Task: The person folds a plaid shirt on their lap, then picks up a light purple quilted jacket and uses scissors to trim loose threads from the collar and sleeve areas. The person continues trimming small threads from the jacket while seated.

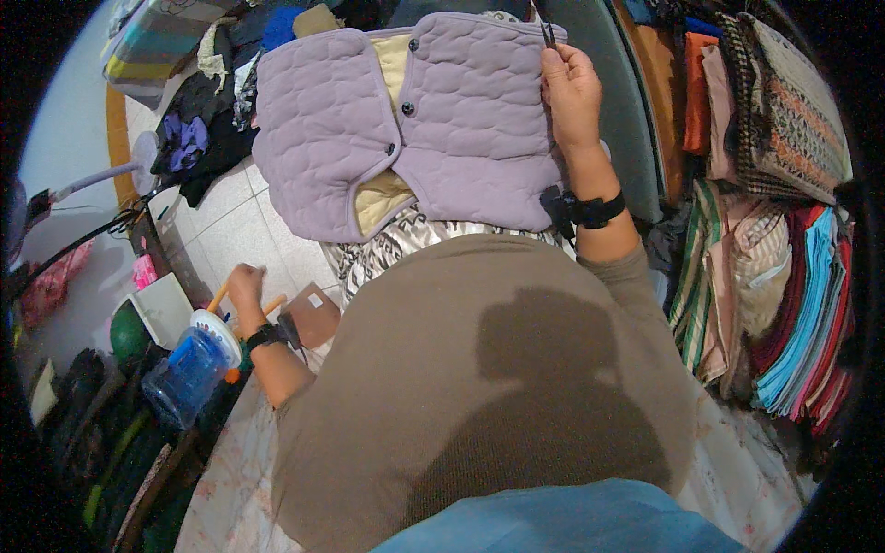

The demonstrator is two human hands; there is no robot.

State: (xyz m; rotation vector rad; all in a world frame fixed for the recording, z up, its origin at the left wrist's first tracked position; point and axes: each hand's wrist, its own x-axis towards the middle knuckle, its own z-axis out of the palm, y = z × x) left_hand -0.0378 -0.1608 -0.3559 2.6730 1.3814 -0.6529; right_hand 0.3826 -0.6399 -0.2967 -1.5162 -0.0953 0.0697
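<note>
A quilted lilac vest [477,124] with dark snap buttons and a pale yellow lining lies across my lap, over black-and-white patterned fabric [408,238]. At its upper right edge my right hand [574,86] grips a slim dark metal tool [548,31], its kind unclear, perhaps small scissors or tweezers. Away to the lower left, my left hand [245,283] is by an orange stick-like handle [220,296], above a white round lid [216,335] and a clear blue plastic container [183,380]. Whether its fingers hold the handle cannot be told.
Folded fabrics [802,311] are stacked along the right side. A lamp-like arm [104,176] reaches in from the left, near dark cloth with a purple scrunched piece [183,142]. A white box [162,311] and a brown square item [311,314] flank my left hand.
</note>
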